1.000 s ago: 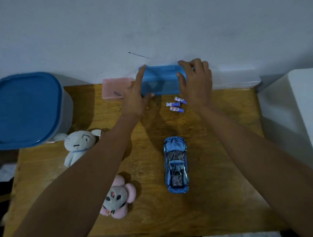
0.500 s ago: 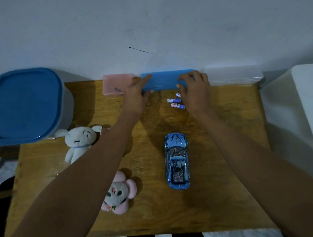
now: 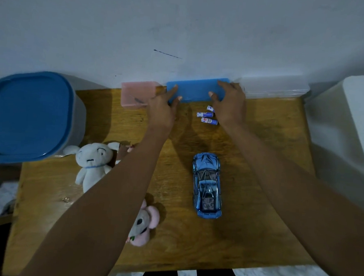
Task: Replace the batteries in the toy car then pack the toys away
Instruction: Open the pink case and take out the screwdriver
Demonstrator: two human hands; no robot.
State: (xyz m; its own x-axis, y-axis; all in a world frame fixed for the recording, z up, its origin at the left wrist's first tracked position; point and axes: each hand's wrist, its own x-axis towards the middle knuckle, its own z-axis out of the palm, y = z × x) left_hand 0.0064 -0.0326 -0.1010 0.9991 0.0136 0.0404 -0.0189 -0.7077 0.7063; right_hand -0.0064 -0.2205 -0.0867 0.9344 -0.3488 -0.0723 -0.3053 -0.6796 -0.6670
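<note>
Wooden table (image 3: 258, 206) against a pale wall: both hands are working at the blue case (image 3: 195, 89) at the far edge.

The left hand (image 3: 160, 108) is gripping the case's left end and the right hand (image 3: 230, 104) is curling over its right end, thumb on the near face. It is lying between a pink case (image 3: 137, 93) and a clear case (image 3: 275, 87). Three batteries (image 3: 208, 117) are lying just near of it, and the toy car (image 3: 207, 185) is sitting mid-table, roof up. Probably best: keep the case square to the wall, avoid brushing the batteries, then flip the car to reach its underside.
</note>
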